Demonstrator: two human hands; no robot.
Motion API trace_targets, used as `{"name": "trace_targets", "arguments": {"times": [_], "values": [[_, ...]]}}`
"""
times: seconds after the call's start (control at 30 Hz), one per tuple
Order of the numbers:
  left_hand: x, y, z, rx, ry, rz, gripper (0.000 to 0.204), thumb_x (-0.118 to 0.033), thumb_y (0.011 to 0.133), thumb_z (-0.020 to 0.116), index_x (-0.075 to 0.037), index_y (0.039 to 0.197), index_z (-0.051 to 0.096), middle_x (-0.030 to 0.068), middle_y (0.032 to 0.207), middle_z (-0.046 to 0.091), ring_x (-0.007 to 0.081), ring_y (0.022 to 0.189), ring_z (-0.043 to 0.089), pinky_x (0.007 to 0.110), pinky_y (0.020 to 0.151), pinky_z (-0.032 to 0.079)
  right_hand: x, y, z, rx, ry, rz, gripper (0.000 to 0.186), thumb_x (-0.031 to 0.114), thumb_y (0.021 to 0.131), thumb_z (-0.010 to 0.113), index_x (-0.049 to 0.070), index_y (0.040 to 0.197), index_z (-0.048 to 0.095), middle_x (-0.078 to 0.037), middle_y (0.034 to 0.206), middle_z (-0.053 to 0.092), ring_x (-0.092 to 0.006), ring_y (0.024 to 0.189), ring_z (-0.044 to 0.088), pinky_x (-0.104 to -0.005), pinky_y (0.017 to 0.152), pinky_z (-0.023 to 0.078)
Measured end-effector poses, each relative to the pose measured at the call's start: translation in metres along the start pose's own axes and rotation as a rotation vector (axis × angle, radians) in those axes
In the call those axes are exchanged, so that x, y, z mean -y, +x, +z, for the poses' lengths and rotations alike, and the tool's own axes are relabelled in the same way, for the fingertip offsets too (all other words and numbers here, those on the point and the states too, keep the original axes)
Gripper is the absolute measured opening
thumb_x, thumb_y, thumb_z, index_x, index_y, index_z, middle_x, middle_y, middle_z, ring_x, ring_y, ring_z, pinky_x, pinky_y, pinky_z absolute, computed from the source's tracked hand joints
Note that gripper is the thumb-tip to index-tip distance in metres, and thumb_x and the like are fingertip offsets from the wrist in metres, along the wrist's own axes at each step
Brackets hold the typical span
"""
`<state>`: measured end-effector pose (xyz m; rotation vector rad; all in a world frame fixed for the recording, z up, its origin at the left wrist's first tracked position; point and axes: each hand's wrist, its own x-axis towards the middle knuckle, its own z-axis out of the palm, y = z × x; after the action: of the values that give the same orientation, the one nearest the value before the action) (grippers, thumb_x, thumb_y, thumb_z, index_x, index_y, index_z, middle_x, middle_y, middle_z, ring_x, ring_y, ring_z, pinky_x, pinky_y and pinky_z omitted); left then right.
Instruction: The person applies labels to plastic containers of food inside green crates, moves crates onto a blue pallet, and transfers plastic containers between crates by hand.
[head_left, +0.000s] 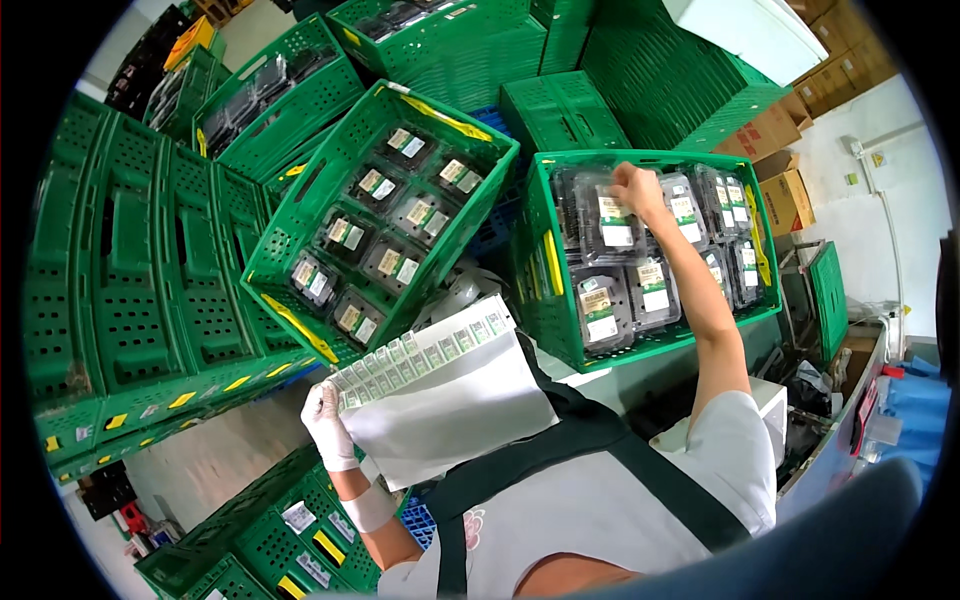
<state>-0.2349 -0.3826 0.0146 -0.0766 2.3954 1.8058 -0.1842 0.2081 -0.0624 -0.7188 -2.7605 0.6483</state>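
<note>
My left hand [328, 425], in a white glove, grips the left edge of a white sheet [465, 400] with rows of small green-and-white labels [420, 355] along its top. My bare right hand [637, 190] reaches over the right green crate [542, 245], its fingers bent together at the top of a labelled plastic clamshell pack [607, 240]. What, if anything, is between those fingers is hidden. More dark packs [655, 295] with labels fill this crate. To its left a tilted green crate [270, 275] holds several similar labelled packs [390, 262].
Stacked green crates [135, 290] line the left side, more [260, 545] stand at the lower left and behind [560, 120]. A blue pallet [490, 230] shows between the two crates. Cardboard boxes [785, 200], a white wall and a cluttered bench [820, 400] are at the right.
</note>
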Motion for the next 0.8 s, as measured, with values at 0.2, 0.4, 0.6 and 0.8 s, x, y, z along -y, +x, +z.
{"name": "trace_targets", "arguments": {"times": [0.2, 0.4, 0.6, 0.8], "values": [[0.016, 0.007, -0.062, -0.07, -0.045, 0.003, 0.018, -0.015, 0.088, 0.054, 0.0, 0.081, 0.06, -0.0034, 0.072, 0.052, 0.0055, 0.068, 0.043, 0.02, 0.063, 0.036, 0.045, 0.004, -0.015, 0.036, -0.203, 0.012, 0.028, 0.02, 0.065, 0.073, 0.002, 0.083, 0.06, -0.013, 0.071, 0.064, -0.0257, 0.069, 0.063, -0.0358, 0.062, 0.05], [0.028, 0.033, -0.108, -0.153, -0.096, 0.017, 0.02, -0.016, 0.089, 0.053, 0.002, 0.084, 0.061, -0.0015, 0.074, 0.056, 0.0056, 0.068, 0.045, 0.02, 0.065, 0.038, 0.165, 0.029, 0.013, 0.34, 0.801, 0.122, 0.025, -0.008, 0.064, 0.07, 0.003, 0.085, 0.062, -0.004, 0.082, 0.061, -0.0129, 0.077, 0.058, -0.0242, 0.07, 0.05], [0.037, 0.078, -0.108, -0.206, 0.011, 0.011, 0.014, -0.008, 0.087, 0.055, 0.002, 0.078, 0.058, -0.0026, 0.069, 0.052, 0.005, 0.064, 0.042, 0.019, 0.06, 0.036, 0.252, 0.116, 0.128, 0.503, 0.766, -0.059, 0.027, -0.015, 0.063, 0.063, 0.003, 0.084, 0.063, -0.001, 0.077, 0.06, -0.0099, 0.07, 0.056, -0.0227, 0.067, 0.048], [0.036, 0.13, -0.101, -0.232, 0.133, -0.121, 0.01, -0.004, 0.085, 0.054, 0.004, 0.081, 0.058, 0.0001, 0.074, 0.055, 0.0058, 0.069, 0.045, 0.019, 0.064, 0.039, 0.263, 0.234, 0.264, 0.604, 0.683, -0.253, 0.02, -0.012, 0.062, 0.061, 0.004, 0.075, 0.059, 0.0, 0.071, 0.059, -0.0082, 0.067, 0.055, -0.0234, 0.063, 0.047]]}}
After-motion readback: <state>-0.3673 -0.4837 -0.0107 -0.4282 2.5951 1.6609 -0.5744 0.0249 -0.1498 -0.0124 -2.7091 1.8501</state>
